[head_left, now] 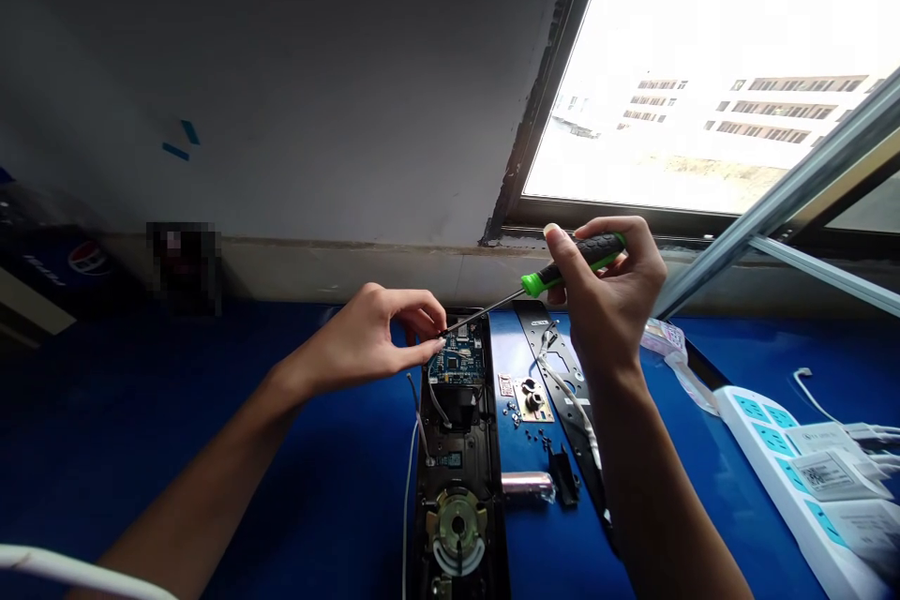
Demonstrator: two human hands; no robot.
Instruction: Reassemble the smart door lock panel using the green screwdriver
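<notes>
My right hand (608, 286) grips the green and black handle of a screwdriver (569, 267), whose thin shaft slants down to the left. Its tip meets the top edge of a blue circuit board (460, 361) inside a long black lock body (457, 469) lying on the blue table. My left hand (383, 337) is pinched at that same spot, fingertips together beside the screwdriver tip; what they hold is too small to make out. White wires run down the lock body's left side.
A black cover plate (562, 384), several loose screws (527, 427), a small brass part (529, 397) and a pink cylinder (527, 486) lie right of the lock. A white power strip (787, 450) with adapters sits far right. The wall and window ledge stand close behind.
</notes>
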